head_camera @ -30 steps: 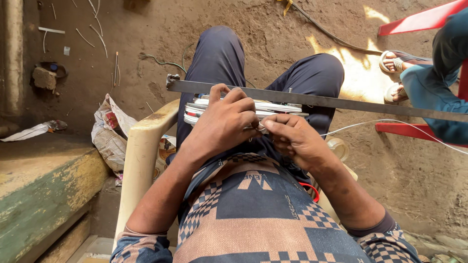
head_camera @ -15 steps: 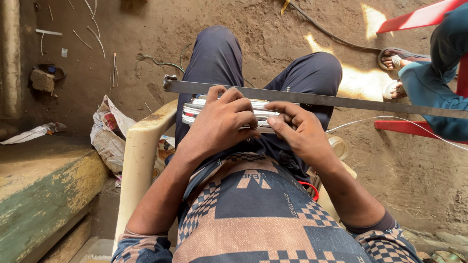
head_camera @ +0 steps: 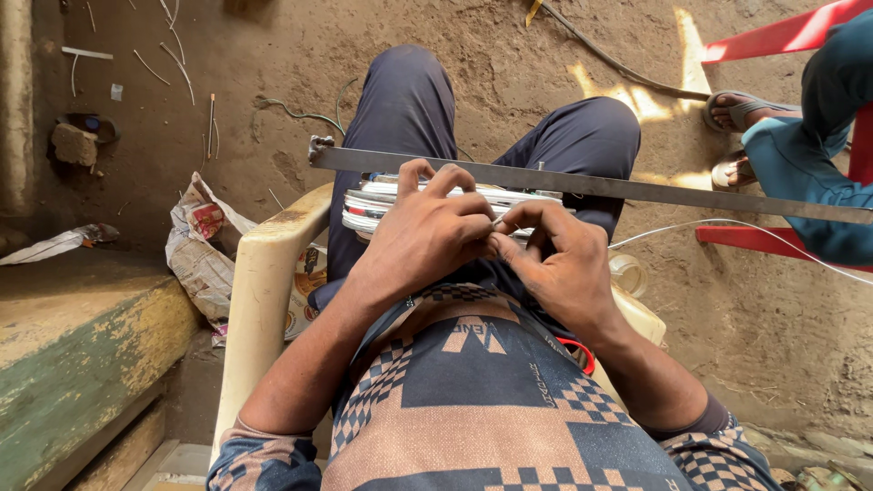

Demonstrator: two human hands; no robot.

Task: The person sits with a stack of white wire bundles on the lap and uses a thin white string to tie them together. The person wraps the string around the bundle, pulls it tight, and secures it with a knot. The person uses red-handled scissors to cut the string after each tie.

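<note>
I sit in a cream plastic chair (head_camera: 264,300) with a flat coil of white wire (head_camera: 373,207) lying across my lap. My left hand (head_camera: 427,232) rests on top of the coil, fingers curled over it. My right hand (head_camera: 555,259) meets it at the middle, thumb and fingertips pinching a thin strand of the wire (head_camera: 496,221). A long flat metal strip (head_camera: 591,186) lies across my knees just beyond the coil. A white wire (head_camera: 727,227) trails off to the right from under my hands.
Another person's sandalled feet (head_camera: 737,109) and blue trouser leg (head_camera: 800,182) are at the right by a red chair (head_camera: 773,241). A crumpled printed bag (head_camera: 205,255) lies left of my chair, a worn green-yellow ledge (head_camera: 73,345) beyond it. The dirt floor (head_camera: 509,64) holds scraps and cables.
Both hands have drawn closer together over the coil. My right fingers now pinch the strand at the middle. The coil has shifted slightly left.
</note>
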